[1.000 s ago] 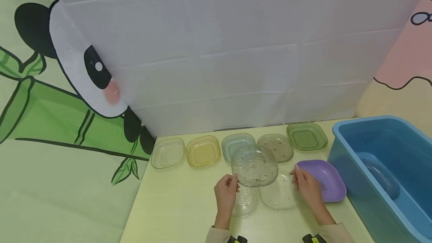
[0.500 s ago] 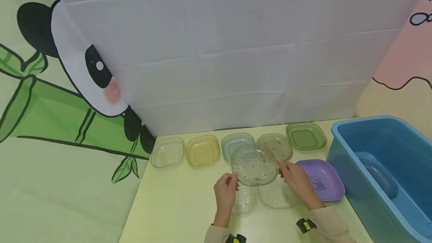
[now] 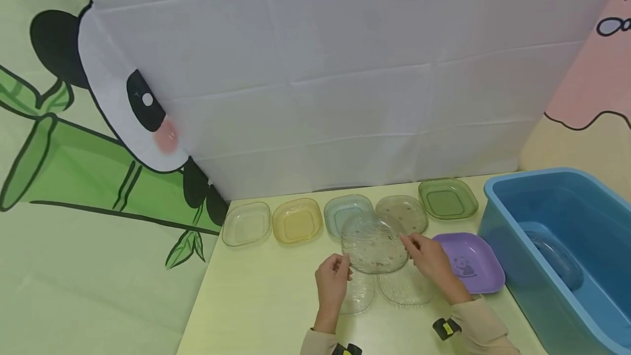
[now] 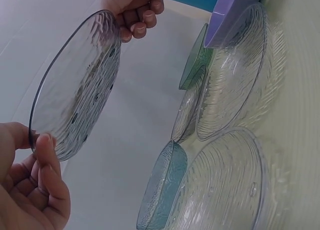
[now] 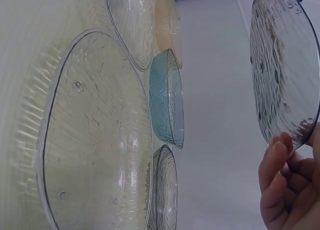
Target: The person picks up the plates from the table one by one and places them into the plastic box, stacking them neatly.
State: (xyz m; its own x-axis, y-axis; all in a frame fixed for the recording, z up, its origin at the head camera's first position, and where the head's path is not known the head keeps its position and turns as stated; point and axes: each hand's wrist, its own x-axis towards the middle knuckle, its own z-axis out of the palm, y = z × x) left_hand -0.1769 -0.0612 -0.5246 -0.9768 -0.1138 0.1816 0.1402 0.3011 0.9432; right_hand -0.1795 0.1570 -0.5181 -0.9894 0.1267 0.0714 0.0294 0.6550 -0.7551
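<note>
A clear, greyish ribbed plate [image 3: 374, 251] is held up above the table between both hands, tilted in the wrist views. At its near left rim, my left hand [image 3: 331, 286] pinches the edge between thumb and fingers. My right hand [image 3: 434, 262] pinches the opposite rim; in the right wrist view its thumb and fingers [image 5: 278, 152] meet at the plate's edge. Below lie two clear ribbed plates [image 3: 358, 297] side by side on the table. A purple plate [image 3: 473, 262] with a panda print sits right of them, partly behind my right hand.
Along the back of the table [image 3: 246, 300] stands a row of plates: a clear one [image 3: 246, 224], a yellow one [image 3: 297, 221], a blue one [image 3: 345, 210], a grey one [image 3: 411, 215] and a green one [image 3: 448, 199]. A deep blue tub [image 3: 512, 234] stands at the right, holding a transparent rounded object [image 3: 559, 262].
My right hand has moved left from beside the purple plate and taken hold of the raised plate's right rim. My left hand has stayed on the other edge.
</note>
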